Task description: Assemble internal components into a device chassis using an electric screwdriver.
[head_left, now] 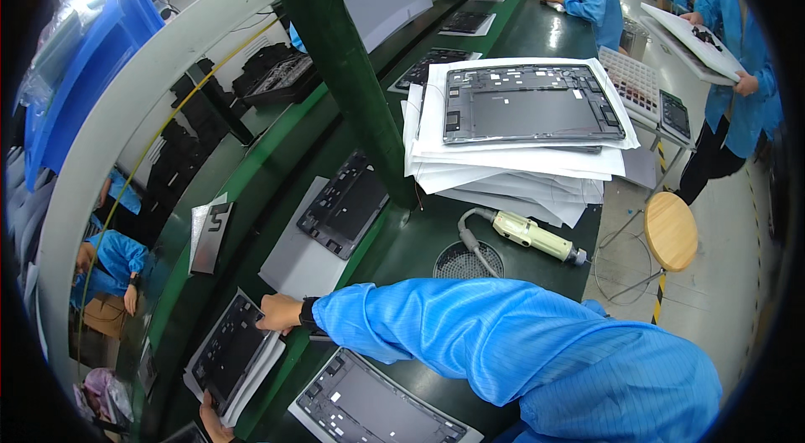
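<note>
My right arm, in a blue sleeve, reaches across to the left. My right hand (279,313) grips the far right edge of a dark tablet housing (228,352), which lies on white sheets on the left-hand line. My left hand (215,419) holds the same housing's near edge, with a thumb or finger along it and the rest hidden. Beside them, a second tablet housing (377,405) rests on white paper on the bench in front of me. Another tablet housing (344,204) lies partly on a grey-white sheet (293,254) farther along the line.
A tall stack of housings and white sheets (511,170) stands on the green bench (419,246). A pale electric screwdriver (532,235) lies near a round mesh holder (470,262). A green post (348,82) rises beside the line. Co-workers and a wooden stool (671,232) are beyond.
</note>
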The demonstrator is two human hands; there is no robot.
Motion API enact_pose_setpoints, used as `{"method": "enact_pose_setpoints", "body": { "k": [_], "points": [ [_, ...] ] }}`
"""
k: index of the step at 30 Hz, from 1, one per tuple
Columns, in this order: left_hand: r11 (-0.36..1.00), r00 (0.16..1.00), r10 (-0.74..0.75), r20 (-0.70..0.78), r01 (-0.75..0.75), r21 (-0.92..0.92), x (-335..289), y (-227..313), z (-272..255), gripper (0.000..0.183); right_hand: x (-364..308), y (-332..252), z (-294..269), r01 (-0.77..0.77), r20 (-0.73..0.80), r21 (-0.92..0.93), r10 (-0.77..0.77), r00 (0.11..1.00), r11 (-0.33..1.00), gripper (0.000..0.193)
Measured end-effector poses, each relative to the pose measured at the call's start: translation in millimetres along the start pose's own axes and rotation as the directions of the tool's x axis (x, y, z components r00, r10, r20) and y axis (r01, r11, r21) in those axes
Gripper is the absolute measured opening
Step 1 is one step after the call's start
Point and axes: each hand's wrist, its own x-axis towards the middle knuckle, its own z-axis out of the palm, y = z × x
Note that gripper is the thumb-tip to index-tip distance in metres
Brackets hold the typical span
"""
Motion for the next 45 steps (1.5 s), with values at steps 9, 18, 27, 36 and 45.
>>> {"method": "enact_pose_setpoints", "body": {
  "k": [9, 18, 27, 36, 45],
  "points": [
    [0.978, 0.974, 0.179, -0.138, -0.161, 0.134, -132.2, 46.4, 66.1, 0.034, -47.4, -33.7, -9.4, -0.087, 0.248, 0.662, -0.109, 0.963, 0.745, 0.122],
    [0.920, 0.941, 0.334, 0.057, -0.339, 0.196, -193.9, 71.8, 189.3, 0.032, -228.5, -95.1, -80.7, 0.273, -0.151, 0.610, -0.230, 0.962, 0.743, 0.033],
    [0.946, 0.658, 0.326, 0.679, -0.225, -0.236, -219.5, 79.3, 356.2, 0.036, -428.1, -54.5, -156.9, 0.623, -0.702, 0.398, -0.213, 0.679, 0.673, 0.026],
    [0.904, 0.736, 0.384, 0.558, -0.422, -0.067, -225.6, 66.7, 344.6, 0.042, -525.9, -37.6, -251.1, 0.654, -0.908, 0.205, -0.108, 0.405, 0.728, 0.023],
    [0.148, 0.858, 0.480, -0.184, 0.128, 0.981, -255.9, -96.7, 204.1, 0.070, -576.5, 0.7, -322.1, 0.639, -0.793, 0.264, -0.215, 0.570, 0.723, 0.037]
  ]
}}
